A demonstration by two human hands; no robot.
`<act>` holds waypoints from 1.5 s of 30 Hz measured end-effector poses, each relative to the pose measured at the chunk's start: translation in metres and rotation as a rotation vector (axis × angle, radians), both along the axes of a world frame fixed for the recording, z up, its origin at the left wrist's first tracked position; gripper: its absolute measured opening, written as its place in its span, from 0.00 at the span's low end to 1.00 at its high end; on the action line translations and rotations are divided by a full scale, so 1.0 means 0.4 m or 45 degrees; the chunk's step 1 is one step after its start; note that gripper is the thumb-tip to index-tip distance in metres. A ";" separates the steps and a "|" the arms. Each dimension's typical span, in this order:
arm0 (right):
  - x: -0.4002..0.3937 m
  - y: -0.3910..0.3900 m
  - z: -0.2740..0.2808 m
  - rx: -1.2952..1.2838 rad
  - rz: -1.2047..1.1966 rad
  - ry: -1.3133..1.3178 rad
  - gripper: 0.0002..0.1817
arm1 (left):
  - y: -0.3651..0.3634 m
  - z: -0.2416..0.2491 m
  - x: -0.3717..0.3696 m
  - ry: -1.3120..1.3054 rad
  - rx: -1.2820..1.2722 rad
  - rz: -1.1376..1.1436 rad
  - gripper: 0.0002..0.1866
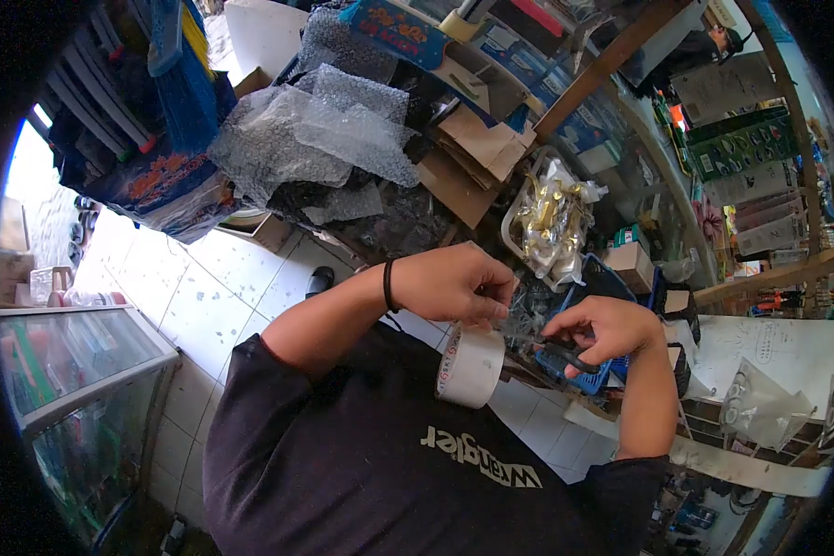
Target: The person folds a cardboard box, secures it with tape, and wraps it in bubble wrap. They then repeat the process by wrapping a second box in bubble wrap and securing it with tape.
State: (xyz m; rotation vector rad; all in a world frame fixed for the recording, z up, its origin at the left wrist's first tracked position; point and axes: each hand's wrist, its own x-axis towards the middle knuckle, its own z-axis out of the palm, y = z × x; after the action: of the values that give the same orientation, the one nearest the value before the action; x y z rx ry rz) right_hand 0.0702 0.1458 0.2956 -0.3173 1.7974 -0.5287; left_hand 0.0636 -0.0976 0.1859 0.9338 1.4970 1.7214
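Note:
A wide roll of tape (473,366) with a printed inner core hangs in front of my chest. My left hand (454,285), with a black band at its wrist, is closed just above it, thumb and fingers pinching at the roll's upper edge. Opposite it, my right hand (612,332) is curled around the black handle of a pair of scissors (565,356). The blades point left toward the tape and the left fingertips, and are partly lost against the dark background.
Bubble wrap (320,130) and cardboard pieces (477,153) lie on the cluttered counter ahead. A white basket (512,227) holds bagged gold-coloured parts, with a blue basket (612,278) near it. At left stands a glass display case (93,347). Another person (704,46) is at the upper right.

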 end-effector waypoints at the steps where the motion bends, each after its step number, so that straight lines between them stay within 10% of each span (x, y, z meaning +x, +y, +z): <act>1: 0.001 0.003 0.000 -0.008 -0.011 -0.018 0.29 | 0.000 0.002 0.003 -0.042 0.006 0.005 0.08; 33: 0.001 -0.038 -0.032 -0.198 -0.140 -0.008 0.24 | -0.008 -0.002 0.000 0.293 -0.136 0.075 0.11; 45: -0.025 -0.074 -0.043 -0.177 -0.028 0.001 0.23 | -0.058 -0.035 0.013 -0.338 -0.105 -0.115 0.14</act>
State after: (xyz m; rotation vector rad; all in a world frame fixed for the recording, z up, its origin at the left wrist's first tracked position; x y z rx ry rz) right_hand 0.0603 0.1162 0.2784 -0.3940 1.7706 -0.6709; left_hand 0.0686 -0.1208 0.1719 0.6894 1.3210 1.6347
